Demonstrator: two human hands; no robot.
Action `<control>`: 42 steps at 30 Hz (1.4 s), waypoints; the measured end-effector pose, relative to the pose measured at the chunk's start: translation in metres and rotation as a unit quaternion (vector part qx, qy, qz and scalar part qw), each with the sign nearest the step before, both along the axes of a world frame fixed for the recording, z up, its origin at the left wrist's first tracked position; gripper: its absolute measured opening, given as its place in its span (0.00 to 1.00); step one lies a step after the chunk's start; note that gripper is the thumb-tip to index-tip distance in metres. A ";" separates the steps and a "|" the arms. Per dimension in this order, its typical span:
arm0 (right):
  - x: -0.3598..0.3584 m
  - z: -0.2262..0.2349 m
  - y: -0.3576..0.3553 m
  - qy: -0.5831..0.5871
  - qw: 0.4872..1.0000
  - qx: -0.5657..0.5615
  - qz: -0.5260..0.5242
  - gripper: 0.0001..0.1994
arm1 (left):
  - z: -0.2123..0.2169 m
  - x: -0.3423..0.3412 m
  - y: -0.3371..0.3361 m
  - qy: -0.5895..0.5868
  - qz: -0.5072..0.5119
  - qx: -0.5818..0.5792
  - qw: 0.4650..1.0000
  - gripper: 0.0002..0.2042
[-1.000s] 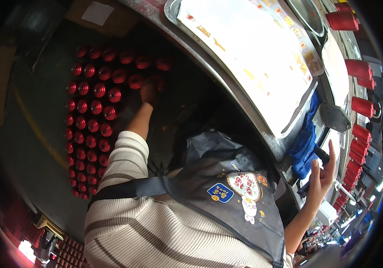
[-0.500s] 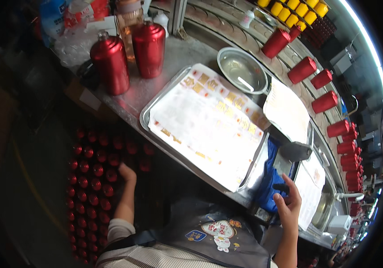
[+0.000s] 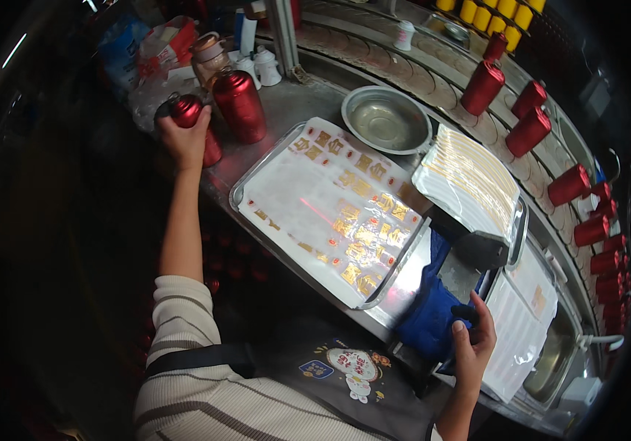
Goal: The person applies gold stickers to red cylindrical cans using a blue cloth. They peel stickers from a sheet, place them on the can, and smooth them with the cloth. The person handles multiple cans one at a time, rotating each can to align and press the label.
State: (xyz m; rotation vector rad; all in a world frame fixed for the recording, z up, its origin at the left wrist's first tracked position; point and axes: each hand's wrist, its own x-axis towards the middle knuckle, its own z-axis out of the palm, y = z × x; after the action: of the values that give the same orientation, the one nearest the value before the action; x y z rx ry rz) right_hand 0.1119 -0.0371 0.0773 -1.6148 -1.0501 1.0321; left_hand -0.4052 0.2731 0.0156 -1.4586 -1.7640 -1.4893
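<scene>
The red metallic canister (image 3: 192, 121) stood upright at the left end of the worktop (image 3: 297, 110), just beside a taller red canister (image 3: 240, 104), its dark cap fitted.

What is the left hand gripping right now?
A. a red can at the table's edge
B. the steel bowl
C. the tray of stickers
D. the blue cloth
A: the left hand is wrapped around a red can at the table's edge, beside a second red can; the steel bowl sits untouched, and the blue cloth is by the right hand.
</scene>
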 end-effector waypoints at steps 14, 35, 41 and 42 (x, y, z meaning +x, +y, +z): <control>-0.037 -0.014 0.014 -0.348 0.877 0.231 0.237 0.49 | 0.090 0.273 -0.182 -0.473 -0.542 -0.320 0.616 0.23; 0.002 -0.028 -0.069 -0.293 0.950 0.104 -0.003 0.46 | 0.049 0.391 -0.195 -0.350 -0.636 -0.558 0.402 0.44; 0.003 -0.027 -0.057 -0.300 0.951 0.079 -0.011 0.46 | 0.055 0.395 -0.184 -0.328 -0.637 -0.549 0.430 0.45; 0.004 -0.028 -0.051 -0.305 0.950 0.069 -0.012 0.46 | 0.052 0.396 -0.181 -0.320 -0.643 -0.549 0.427 0.46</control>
State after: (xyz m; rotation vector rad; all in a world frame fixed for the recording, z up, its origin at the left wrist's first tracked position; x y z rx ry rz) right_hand 0.1154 -0.0884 0.0495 -1.8703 -1.4616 0.4214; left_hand -0.0088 0.0924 0.0677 -4.1385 -2.1151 -1.2999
